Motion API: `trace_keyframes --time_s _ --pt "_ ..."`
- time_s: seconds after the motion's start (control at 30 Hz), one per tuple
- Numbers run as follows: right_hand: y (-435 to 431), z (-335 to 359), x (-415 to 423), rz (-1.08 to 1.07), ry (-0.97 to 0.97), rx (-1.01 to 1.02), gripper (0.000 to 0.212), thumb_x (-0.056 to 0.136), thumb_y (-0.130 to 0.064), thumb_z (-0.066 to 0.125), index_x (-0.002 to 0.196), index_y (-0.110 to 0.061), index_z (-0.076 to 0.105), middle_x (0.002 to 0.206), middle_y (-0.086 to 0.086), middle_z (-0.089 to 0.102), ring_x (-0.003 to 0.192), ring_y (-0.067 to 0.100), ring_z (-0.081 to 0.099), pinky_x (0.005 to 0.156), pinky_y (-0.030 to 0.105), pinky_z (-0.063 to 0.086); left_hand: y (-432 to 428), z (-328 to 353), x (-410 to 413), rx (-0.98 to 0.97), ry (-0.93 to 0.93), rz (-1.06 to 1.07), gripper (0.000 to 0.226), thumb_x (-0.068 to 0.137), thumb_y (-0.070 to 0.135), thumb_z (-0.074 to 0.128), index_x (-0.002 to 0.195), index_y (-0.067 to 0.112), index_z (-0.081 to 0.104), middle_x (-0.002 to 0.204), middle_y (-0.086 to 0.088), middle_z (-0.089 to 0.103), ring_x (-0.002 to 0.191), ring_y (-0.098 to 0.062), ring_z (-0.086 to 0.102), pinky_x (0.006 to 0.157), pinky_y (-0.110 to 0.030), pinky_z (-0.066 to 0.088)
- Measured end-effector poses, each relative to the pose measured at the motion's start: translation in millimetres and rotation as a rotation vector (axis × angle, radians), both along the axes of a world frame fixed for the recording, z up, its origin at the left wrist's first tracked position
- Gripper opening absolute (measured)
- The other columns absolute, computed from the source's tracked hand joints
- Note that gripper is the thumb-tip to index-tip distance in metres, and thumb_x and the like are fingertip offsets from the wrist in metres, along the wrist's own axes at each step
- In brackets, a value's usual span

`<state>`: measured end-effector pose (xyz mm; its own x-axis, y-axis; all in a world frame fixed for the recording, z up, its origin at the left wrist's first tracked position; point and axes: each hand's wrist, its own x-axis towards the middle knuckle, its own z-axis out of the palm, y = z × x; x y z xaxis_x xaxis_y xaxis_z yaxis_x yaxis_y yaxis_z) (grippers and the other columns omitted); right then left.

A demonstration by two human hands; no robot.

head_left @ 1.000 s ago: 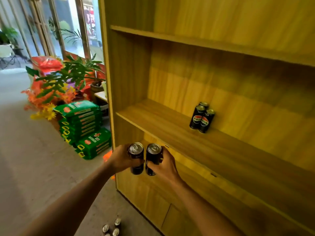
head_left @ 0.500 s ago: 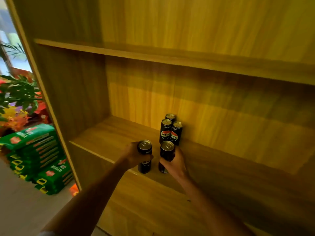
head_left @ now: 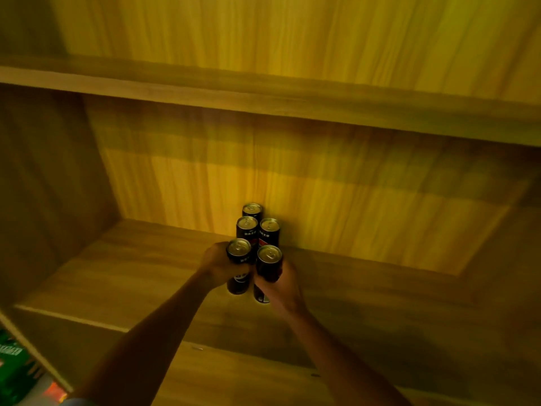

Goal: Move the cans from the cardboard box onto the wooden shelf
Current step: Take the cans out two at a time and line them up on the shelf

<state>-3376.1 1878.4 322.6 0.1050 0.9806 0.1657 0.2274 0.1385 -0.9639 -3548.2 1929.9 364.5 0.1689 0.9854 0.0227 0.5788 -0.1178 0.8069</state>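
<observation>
Two upright soda cans (head_left: 239,249) are being gripped singly by left hand (head_left: 218,263) and right hand (head_left: 285,285), directly before three shelved cans (head_left: 247,227).

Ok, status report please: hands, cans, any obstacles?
Left hand grips one black metal can, right hand a second can. Both upright over wooden shelf board. Three cans stand close behind.

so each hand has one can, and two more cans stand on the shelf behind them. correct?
Not quite. The head view shows three cans standing on the wooden shelf behind them, not two: the rear can, with the middle-left can and middle-right can before it. The rest holds: the left hand grips the front-left can, the right hand the front-right can.
</observation>
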Motion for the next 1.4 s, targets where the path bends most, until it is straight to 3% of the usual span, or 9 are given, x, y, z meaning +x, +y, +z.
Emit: trace_keyframes --time_s 0.1,0.3,0.47,0.6,0.73,0.87,1.0,1.17,1.4 --pt "11 -2 0 -0.031 -0.016 0.0 0.049 0.082 -0.011 0.08 0.117 -0.038 0.059 0.11 -0.016 0.073 0.107 -0.002 0.067 0.093 0.026 0.056 13 -1 0 -0.023 -0.017 -0.005 0.055 0.043 0.05 0.075 0.094 0.031 0.074 0.095 0.007 0.076 0.092 -0.012 0.071 0.084 -0.035 0.058" --pt "24 0 -3 -0.105 0.012 -0.005 0.053 0.08 -0.002 0.079 0.107 -0.036 0.05 0.102 -0.017 0.066 0.093 -0.018 0.063 0.071 0.007 0.051 29 0 2 -0.056 -0.013 -0.022 0.029 0.062 0.032 0.085 0.086 0.031 0.068 0.085 0.011 0.07 0.081 -0.004 0.066 0.065 -0.019 0.046" --pt "31 -6 -6 -0.146 0.03 0.003 0.053 0.08 -0.004 0.08 0.122 -0.016 0.05 0.109 -0.014 0.063 0.096 -0.018 0.061 0.071 0.004 0.049 38 -3 -2 -0.084 -0.033 -0.013 0.062 0.045 0.048 0.079 0.098 0.019 0.067 0.09 0.008 0.072 0.087 -0.01 0.068 0.063 -0.021 0.045" --pt "35 -9 -4 -0.167 -0.008 0.007 0.055 0.077 -0.011 0.084 0.12 -0.021 0.05 0.109 -0.017 0.06 0.097 -0.022 0.057 0.071 0.002 0.048 43 -8 -4 -0.086 -0.056 -0.009 0.059 0.057 0.033 0.089 0.107 0.018 0.062 0.1 0.007 0.069 0.093 -0.012 0.066 0.069 -0.023 0.048" --pt "39 -9 -3 -0.178 -0.053 0.001 0.059 0.077 -0.02 0.085 0.124 -0.024 0.051 0.111 -0.02 0.06 0.098 -0.022 0.056 0.072 0.009 0.05 42 -10 -2 -0.094 -0.082 0.018 0.059 0.062 0.024 0.09 0.111 0.014 0.058 0.101 0.005 0.066 0.092 -0.013 0.063 0.066 -0.021 0.047" --pt "41 -9 -3 -0.171 -0.057 -0.011 0.06 0.076 -0.022 0.086 0.125 -0.025 0.051 0.113 -0.019 0.062 0.1 -0.019 0.058 0.073 0.01 0.051 43 -12 1 -0.096 -0.099 0.035 0.06 0.062 0.025 0.09 0.111 0.013 0.057 0.103 0.002 0.066 0.097 -0.017 0.064 0.076 -0.029 0.051" --pt "41 -5 -1 -0.156 -0.084 -0.008 0.059 0.077 -0.018 0.085 0.123 -0.024 0.049 0.111 -0.02 0.06 0.098 -0.022 0.057 0.072 0.004 0.05 42 -11 5 -0.075 -0.087 0.016 0.052 0.066 0.023 0.089 0.106 0.018 0.056 0.095 0.009 0.064 0.094 -0.015 0.063 0.073 -0.025 0.049" --pt "41 -2 2 -0.16 -0.114 -0.032 0.064 0.076 -0.024 0.086 0.127 -0.016 0.049 0.107 -0.021 0.057 0.097 -0.009 0.058 0.073 0.012 0.048 42 -15 5 -0.071 -0.106 0.04 0.056 0.064 0.025 0.09 0.11 0.014 0.059 0.101 0.005 0.067 0.096 -0.016 0.065 0.072 -0.025 0.05" --pt "41 -2 5 -0.139 -0.136 -0.049 0.062 0.078 -0.025 0.084 0.129 -0.018 0.049 0.113 -0.015 0.057 0.101 -0.008 0.055 0.081 0.016 0.051 40 -20 6 -0.068 -0.114 0.066 0.055 0.068 0.026 0.09 0.111 0.013 0.058 0.102 0.004 0.065 0.096 -0.015 0.063 0.065 -0.018 0.045"
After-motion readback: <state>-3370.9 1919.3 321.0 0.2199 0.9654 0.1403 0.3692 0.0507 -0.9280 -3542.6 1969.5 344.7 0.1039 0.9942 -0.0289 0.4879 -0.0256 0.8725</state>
